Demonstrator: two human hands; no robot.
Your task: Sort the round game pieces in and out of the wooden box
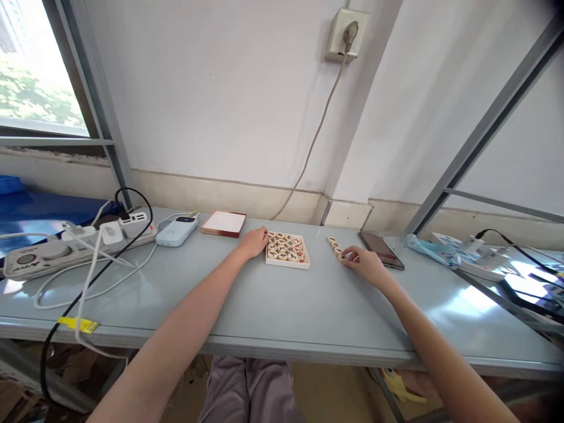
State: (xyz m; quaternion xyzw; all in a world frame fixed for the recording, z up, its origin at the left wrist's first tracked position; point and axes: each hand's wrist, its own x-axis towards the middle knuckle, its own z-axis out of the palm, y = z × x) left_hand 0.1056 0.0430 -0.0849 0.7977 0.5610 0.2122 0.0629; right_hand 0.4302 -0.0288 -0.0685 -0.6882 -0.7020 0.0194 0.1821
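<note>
A shallow white box (288,264) on the grey table holds rows of round xiangqi pieces (282,247) with black and red characters. At its upper left corner is my left hand (254,242), its fingers closed against the box's side. To the right of the box, a short line of loose xiangqi pieces (333,243) lies on the tabletop. My right hand (363,263) is at the near end of that line, thumb and fingers pinched around a xiangqi piece (341,257); the fingers partly cover it.
A box lid (224,223) lies behind my left hand, beside a pale blue power bank (177,231). Power strips (57,249) and cables crowd the left end. A dark tablet (382,250) and a blue plastic bag (432,249) are right of my right hand.
</note>
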